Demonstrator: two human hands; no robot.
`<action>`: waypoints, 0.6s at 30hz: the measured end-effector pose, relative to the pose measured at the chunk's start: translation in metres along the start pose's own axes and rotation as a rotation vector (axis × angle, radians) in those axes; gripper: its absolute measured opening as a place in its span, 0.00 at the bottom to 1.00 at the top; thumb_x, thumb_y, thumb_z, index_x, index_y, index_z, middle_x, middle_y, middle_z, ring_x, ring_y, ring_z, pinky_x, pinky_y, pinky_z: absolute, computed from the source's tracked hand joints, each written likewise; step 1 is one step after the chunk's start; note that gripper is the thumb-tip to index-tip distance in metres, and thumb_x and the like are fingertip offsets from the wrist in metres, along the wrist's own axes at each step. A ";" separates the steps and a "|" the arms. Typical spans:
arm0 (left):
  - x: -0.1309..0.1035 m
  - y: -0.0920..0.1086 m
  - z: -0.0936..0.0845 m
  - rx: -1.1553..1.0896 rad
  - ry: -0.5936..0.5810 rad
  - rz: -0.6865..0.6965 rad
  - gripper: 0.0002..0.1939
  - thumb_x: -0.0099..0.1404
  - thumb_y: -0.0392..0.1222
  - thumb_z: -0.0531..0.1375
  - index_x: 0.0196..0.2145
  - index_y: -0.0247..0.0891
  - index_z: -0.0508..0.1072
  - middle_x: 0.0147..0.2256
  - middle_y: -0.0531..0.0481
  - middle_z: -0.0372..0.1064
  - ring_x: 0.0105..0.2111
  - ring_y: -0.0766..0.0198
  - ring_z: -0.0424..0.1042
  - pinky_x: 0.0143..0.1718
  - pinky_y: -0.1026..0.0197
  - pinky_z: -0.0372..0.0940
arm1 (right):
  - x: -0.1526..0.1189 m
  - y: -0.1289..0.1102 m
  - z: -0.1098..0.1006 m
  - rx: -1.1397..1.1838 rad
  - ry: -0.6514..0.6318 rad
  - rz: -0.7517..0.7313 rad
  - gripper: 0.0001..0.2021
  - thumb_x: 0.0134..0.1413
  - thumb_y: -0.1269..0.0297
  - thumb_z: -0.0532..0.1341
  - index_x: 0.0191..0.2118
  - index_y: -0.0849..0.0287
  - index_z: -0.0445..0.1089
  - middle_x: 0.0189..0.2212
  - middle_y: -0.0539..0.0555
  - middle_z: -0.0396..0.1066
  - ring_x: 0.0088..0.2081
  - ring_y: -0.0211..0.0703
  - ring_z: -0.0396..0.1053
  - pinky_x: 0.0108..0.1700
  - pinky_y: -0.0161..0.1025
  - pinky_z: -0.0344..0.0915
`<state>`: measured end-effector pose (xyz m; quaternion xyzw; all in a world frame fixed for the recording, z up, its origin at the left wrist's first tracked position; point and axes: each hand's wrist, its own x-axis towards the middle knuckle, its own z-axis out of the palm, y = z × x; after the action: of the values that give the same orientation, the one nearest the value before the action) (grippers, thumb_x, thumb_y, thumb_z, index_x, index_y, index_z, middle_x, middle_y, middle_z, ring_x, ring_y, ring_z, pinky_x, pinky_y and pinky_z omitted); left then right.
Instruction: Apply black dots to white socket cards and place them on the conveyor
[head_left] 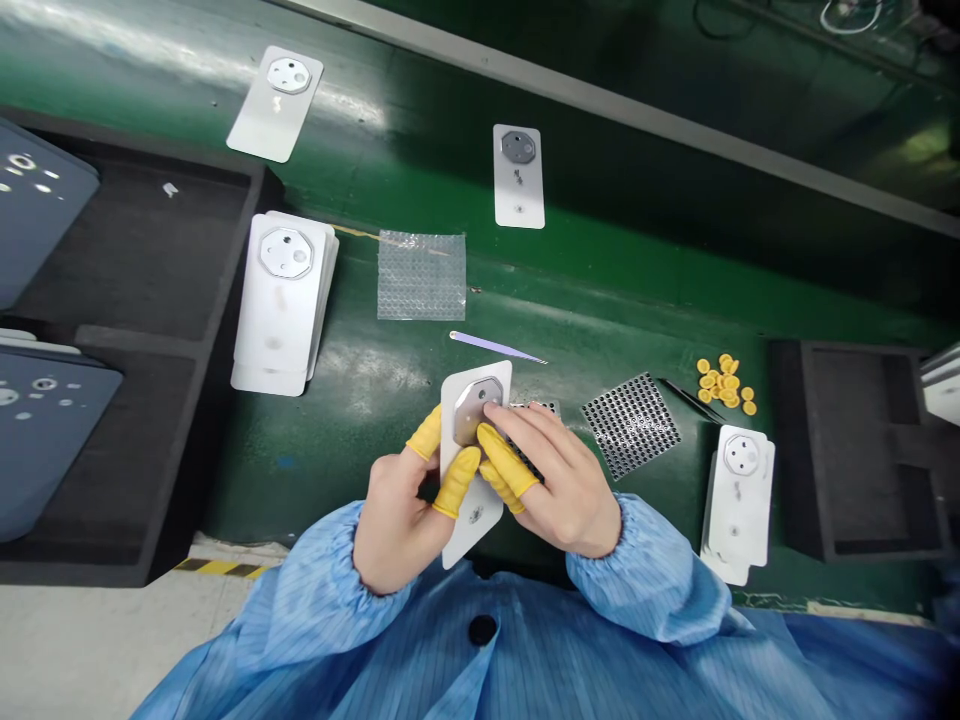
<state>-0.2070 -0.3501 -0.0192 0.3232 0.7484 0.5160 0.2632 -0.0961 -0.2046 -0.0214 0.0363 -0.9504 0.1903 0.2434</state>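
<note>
Two hands [405, 505] [566, 490] on one panel [466, 515] (tweezers [497, 347] [690, 400]: two).

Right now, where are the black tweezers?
In the head view, the black tweezers lie on the right, between the dotted sheet and the yellow finger cots, just beyond the white panels.
</note>
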 end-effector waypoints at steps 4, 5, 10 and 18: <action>0.000 -0.006 0.000 0.022 0.009 -0.028 0.06 0.54 0.29 0.60 0.29 0.38 0.72 0.20 0.55 0.69 0.19 0.68 0.67 0.23 0.67 0.64 | -0.002 -0.004 0.008 0.014 -0.036 0.055 0.07 0.58 0.70 0.57 0.38 0.66 0.70 0.55 0.71 0.64 0.60 0.57 0.60 0.51 0.56 0.71; 0.000 -0.007 0.000 0.021 0.013 -0.036 0.07 0.53 0.29 0.60 0.30 0.37 0.73 0.20 0.56 0.69 0.18 0.68 0.66 0.22 0.67 0.63 | -0.003 -0.005 0.011 0.031 -0.031 0.065 0.07 0.59 0.69 0.56 0.37 0.67 0.70 0.56 0.72 0.63 0.61 0.58 0.59 0.50 0.56 0.72; 0.007 -0.004 0.006 -0.252 -0.031 -0.167 0.22 0.59 0.34 0.61 0.52 0.36 0.70 0.29 0.51 0.77 0.25 0.64 0.74 0.26 0.66 0.70 | -0.008 0.001 0.014 0.171 0.028 0.121 0.14 0.61 0.68 0.54 0.48 0.69 0.68 0.54 0.72 0.65 0.58 0.56 0.62 0.50 0.55 0.72; 0.005 0.006 0.006 -0.409 0.013 -0.227 0.27 0.59 0.40 0.65 0.55 0.38 0.67 0.34 0.49 0.79 0.26 0.62 0.76 0.23 0.66 0.71 | 0.002 0.002 -0.001 0.186 0.088 0.094 0.17 0.60 0.68 0.53 0.52 0.69 0.66 0.52 0.70 0.68 0.56 0.57 0.64 0.48 0.57 0.73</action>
<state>-0.2043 -0.3410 -0.0159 0.1737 0.6616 0.6260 0.3746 -0.0979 -0.2025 -0.0201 0.0059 -0.9177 0.2903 0.2712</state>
